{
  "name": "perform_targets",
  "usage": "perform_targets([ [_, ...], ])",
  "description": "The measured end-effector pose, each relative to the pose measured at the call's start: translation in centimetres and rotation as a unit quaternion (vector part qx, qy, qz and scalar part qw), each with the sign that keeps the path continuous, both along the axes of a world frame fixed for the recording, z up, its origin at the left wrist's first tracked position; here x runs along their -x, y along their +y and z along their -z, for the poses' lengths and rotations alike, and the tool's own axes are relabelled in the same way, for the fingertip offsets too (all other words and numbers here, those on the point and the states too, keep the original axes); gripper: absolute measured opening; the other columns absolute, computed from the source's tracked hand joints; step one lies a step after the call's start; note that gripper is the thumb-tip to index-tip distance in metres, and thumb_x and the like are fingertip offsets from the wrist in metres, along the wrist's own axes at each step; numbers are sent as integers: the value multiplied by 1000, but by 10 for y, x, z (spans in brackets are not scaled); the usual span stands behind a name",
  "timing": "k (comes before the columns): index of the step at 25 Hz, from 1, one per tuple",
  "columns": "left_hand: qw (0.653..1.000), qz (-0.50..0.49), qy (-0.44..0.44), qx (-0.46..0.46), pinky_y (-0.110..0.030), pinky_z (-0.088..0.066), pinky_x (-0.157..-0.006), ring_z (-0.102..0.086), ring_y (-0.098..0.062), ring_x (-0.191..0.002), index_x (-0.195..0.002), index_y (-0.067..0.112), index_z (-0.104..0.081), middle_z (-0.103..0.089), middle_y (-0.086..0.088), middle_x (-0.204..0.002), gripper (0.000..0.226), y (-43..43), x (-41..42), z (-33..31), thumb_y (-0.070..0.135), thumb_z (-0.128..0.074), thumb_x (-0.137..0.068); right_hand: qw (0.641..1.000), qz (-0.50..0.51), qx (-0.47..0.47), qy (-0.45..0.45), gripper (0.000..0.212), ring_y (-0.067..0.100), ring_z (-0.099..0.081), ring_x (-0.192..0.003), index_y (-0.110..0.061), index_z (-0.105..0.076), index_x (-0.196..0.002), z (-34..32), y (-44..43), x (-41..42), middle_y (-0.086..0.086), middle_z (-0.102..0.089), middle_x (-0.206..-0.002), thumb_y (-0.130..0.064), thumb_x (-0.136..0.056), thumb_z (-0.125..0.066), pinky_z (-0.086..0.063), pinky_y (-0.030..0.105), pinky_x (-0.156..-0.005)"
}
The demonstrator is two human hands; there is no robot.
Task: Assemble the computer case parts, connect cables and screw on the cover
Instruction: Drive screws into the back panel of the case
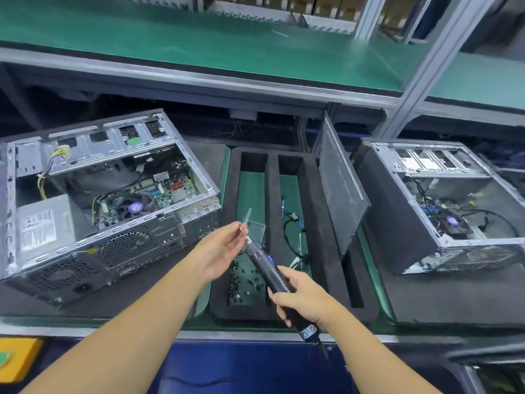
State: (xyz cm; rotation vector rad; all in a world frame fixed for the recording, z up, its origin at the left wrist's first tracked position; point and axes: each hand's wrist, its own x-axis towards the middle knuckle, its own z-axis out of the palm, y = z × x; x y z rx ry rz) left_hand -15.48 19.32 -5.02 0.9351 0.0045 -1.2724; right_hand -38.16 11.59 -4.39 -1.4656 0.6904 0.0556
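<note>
The right grip (301, 298) was closed around the black barrel of an electric screwdriver (262, 261), which slanted up and away from the person with its cord end below the wrist. The left grip (218, 253), palm turned up, pinched at the tip of the screwdriver's bit (245, 234) with thumb and forefinger; a screw may have sat there, but it was too small to make out. Both hands hovered over a black foam tray (273, 223) in the middle of the counter (85, 331). The tray's left compartment held a scatter of small black screws (238, 282), and the next compartment to the right held dark cables (295, 231) with blue connectors. A grey side cover (339, 189) stood on edge just right of the tray, leaning toward an open computer case (443, 200) on the right. A second open case (93, 200) lay to the left of the tray, with its motherboard, fan and power supply showing.
</note>
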Motion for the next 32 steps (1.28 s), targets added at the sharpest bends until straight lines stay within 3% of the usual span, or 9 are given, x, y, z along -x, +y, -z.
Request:
perform_targets([
  [6, 1000, 5, -16, -2, -23, -58, -72, -72, -15, -91, -96, 2, -73, -75, -10, -98, 16, 24, -3, -11, 11, -69, -82, 1000, 5, 2, -3, 18, 30, -56, -63, -30, -66, -94, -8, 21, -2, 16, -59, -83, -20, -79, -71, -51, 40, -59],
  [11, 999, 16, -30, 27, -22, -57, -78, -72, -13, -94, -82, 6, -81, -75, -8, -99, 14, 38, -5, -22, 15, -73, -74, 998, 19, -40, -37, 27, 27, -53, -60, -15, -64, -106, -15, 39, -4, 14, -60, -90, -16, -80, -72, -49, 36, -54],
  [17, 997, 16, -39, 59, -21, -57, -75, -71, -12, -91, -100, 4, -72, -74, -7, -100, 16, 60, -10, -30, 12, -60, -94, 994, 23, -88, -64, 23, 25, -52, -58, -8, -62, -102, -26, 60, -10, 17, -57, -93, -8, -80, -70, -47, 33, -49],
  [24, 997, -16, -72, -5, -19, -57, -67, -72, -12, -81, -102, 4, -67, -74, -7, -95, 14, 99, -23, -31, 9, -54, -99, 995, -19, -86, -47, 22, 23, -54, -61, -12, -60, -102, -20, 93, -31, 13, -57, -82, -13, -84, -73, -49, 32, -52],
  [27, 983, 39, -163, -78, -20, -58, -67, -71, -13, -77, -98, 1, -69, -72, -13, -95, 14, 125, -40, -39, 8, -57, -97, 994, -45, -82, -61, 23, 22, -56, -65, -8, -57, -102, -15, 108, -46, 12, -56, -85, -5, -83, -70, -51, 33, -55],
  [28, 959, 86, -242, -122, -21, -58, -65, -71, -14, -74, -94, 2, -71, -73, -13, -93, 14, 135, -47, -44, 11, -61, -96, 994, -48, -77, -60, 24, 23, -56, -65, -8, -56, -103, -12, 112, -50, 12, -56, -85, -4, -83, -70, -51, 34, -56],
  [29, 906, 136, -363, -171, -22, -58, -62, -72, -12, -71, -89, 7, -73, -75, -10, -88, 15, 145, -56, -51, 17, -64, -95, 995, -47, -72, -60, 25, 23, -56, -65, -8, -56, -103, -9, 117, -55, 11, -57, -85, -4, -82, -70, -51, 34, -57],
  [30, 823, 162, -505, -206, -22, -57, -59, -71, -9, -67, -83, 14, -74, -75, -1, -79, 17, 152, -68, -60, 25, -66, -93, 995, -44, -65, -58, 27, 22, -56, -65, -9, -56, -105, -6, 121, -60, 10, -58, -86, -5, -82, -70, -51, 35, -57],
  [32, 615, 97, -750, -225, -21, -51, -59, -66, -4, -68, -78, 27, -71, -68, 15, -69, 19, 157, -95, -85, 40, -64, -90, 997, -40, -50, -48, 42, 23, -58, -67, -20, -57, -121, 1, 127, -68, 7, -61, -90, -8, -84, -71, -52, 36, -59],
])
